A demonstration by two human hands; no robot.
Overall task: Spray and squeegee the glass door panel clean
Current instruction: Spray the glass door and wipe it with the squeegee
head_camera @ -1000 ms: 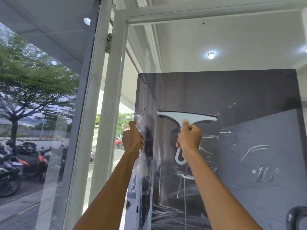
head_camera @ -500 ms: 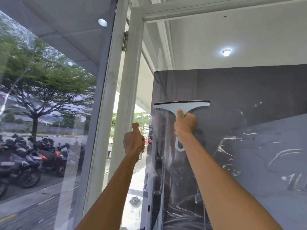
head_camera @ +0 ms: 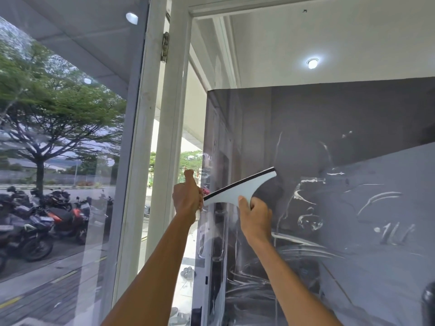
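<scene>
The tinted glass door panel [head_camera: 329, 142] fills the right half of the view, streaked with white foam smears lower down. My right hand [head_camera: 255, 215] grips the handle of a white squeegee [head_camera: 240, 188] with a black rubber blade. The blade is tilted, its left end low and its right end high, against the glass near the panel's left edge. My left hand [head_camera: 187, 196] is closed on that left edge of the panel, thumb up. No spray bottle is clearly in view.
A white door frame post [head_camera: 173, 114] with a hinge [head_camera: 165, 47] stands left of the panel. Further left a fixed window [head_camera: 66, 137] shows a tree and parked motorcycles outside. A dark rounded object [head_camera: 428, 304] sits at the lower right corner.
The squeegee has come down from near the panel's top and rotated from level to slanted, left end down. My left hand keeps its hold on the panel's edge.
</scene>
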